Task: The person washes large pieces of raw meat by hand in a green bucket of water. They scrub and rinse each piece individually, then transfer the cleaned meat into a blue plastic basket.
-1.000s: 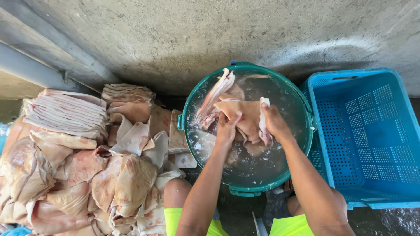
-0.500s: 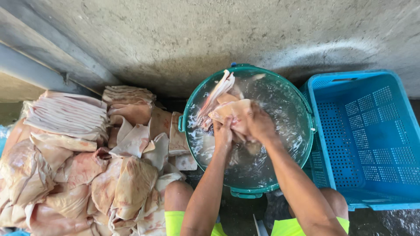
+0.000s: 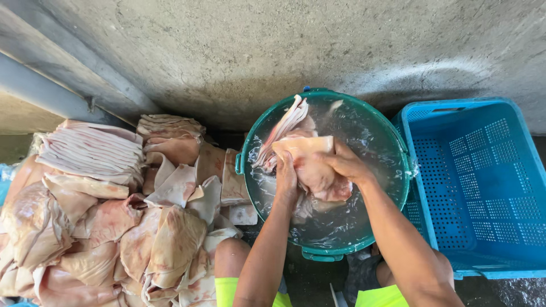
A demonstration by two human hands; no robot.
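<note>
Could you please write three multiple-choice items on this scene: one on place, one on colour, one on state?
1. Where does the crate stand?
A. right of the tub
B. left of the tub
C. inside the tub

2. What colour is the tub?
A. red
B. green
C. white

3. What is the state of the pale piece over the tub?
A. lying on the pile
B. lying in the crate
C. held by both hands

Answers: 1 A, the blue crate adjoins the tub's right rim. 2 B, its rim and handles are green. 3 C, the left hand and right hand grip it above the water.
</note>
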